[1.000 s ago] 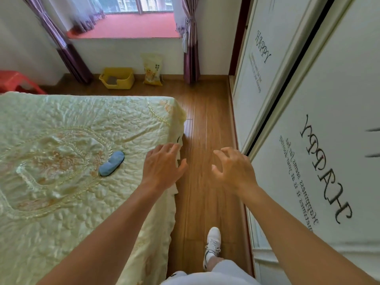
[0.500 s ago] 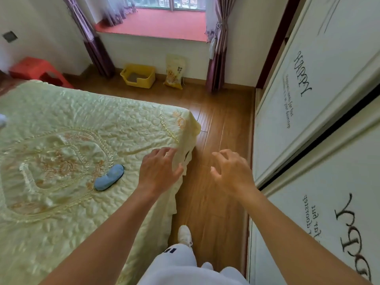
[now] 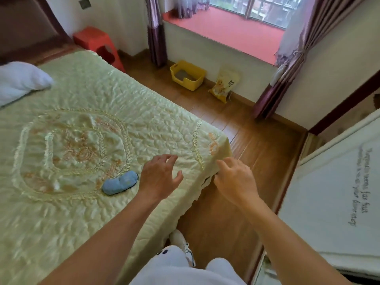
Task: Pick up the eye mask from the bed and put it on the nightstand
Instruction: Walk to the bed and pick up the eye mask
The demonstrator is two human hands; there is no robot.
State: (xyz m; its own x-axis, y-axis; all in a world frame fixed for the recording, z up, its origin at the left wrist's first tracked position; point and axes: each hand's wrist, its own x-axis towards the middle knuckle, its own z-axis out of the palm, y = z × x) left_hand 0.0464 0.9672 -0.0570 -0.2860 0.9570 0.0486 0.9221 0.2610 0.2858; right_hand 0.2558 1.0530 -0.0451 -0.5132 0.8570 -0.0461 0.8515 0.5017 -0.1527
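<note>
A light blue eye mask point(image 3: 120, 183) lies on the pale green quilted bed point(image 3: 82, 212), near the embroidered oval. My left hand point(image 3: 159, 177) hovers just to the right of the mask with fingers spread, holding nothing. My right hand point(image 3: 234, 181) hangs over the bed's corner edge, fingers apart and empty. No nightstand is clearly in view; a red plastic stool point(image 3: 96, 43) stands beside the headboard at the far side.
A white pillow point(image 3: 19, 81) lies at the bed's head. A yellow bin point(image 3: 187, 75) and a yellow bag point(image 3: 225, 85) sit on the wooden floor under the window. White wardrobe doors point(image 3: 333, 192) line the right side. My leg and shoe point(image 3: 181, 241) stand in the aisle.
The view has swung left toward the bed's head, bringing the pillow and headboard in. Both hands have moved over the bed, the left one closer to the eye mask.
</note>
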